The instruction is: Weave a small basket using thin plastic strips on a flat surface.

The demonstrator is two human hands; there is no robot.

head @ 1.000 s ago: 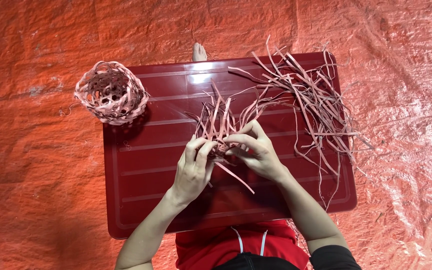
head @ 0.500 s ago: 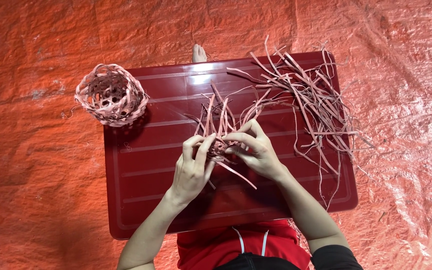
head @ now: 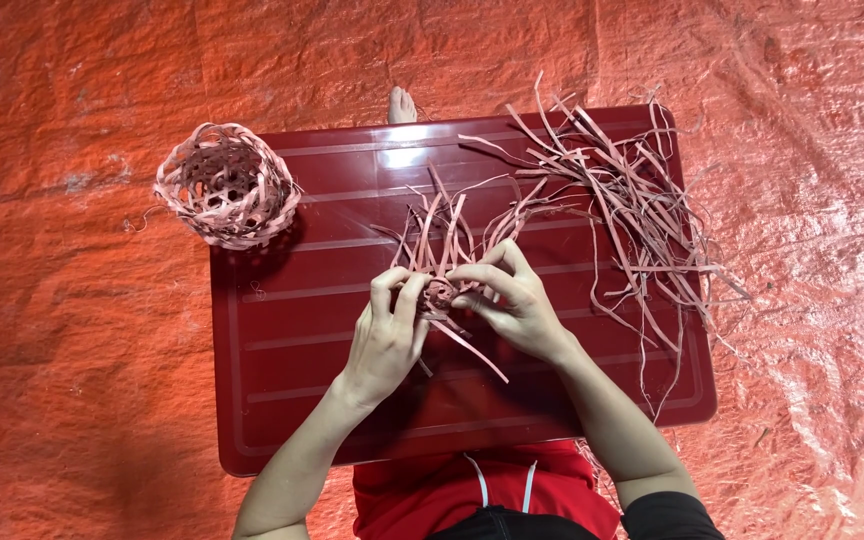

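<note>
— Orange tarp (head: pixel 72 350) covers the whole floor, crinkled and shiny. What's on it?

— A dark red desk (head: pixel 292 400), low and glossy, across the person's lap. A loose heap of pinkish strips (head: pixel 632 210) sprawls over its right side, some hanging past the edge.

— And that round thing at the left corner?

— A finished little woven basket (head: pixel 227 185), open-weave, sitting half on the desk's corner.

— The hands?

— Both are at the desk's middle. The left hand (head: pixel 387 335) and right hand (head: pixel 512 300) have their fingers pinched around a small woven start (head: pixel 439 293), its loose strip ends fanning upward and one trailing toward the person.
</note>
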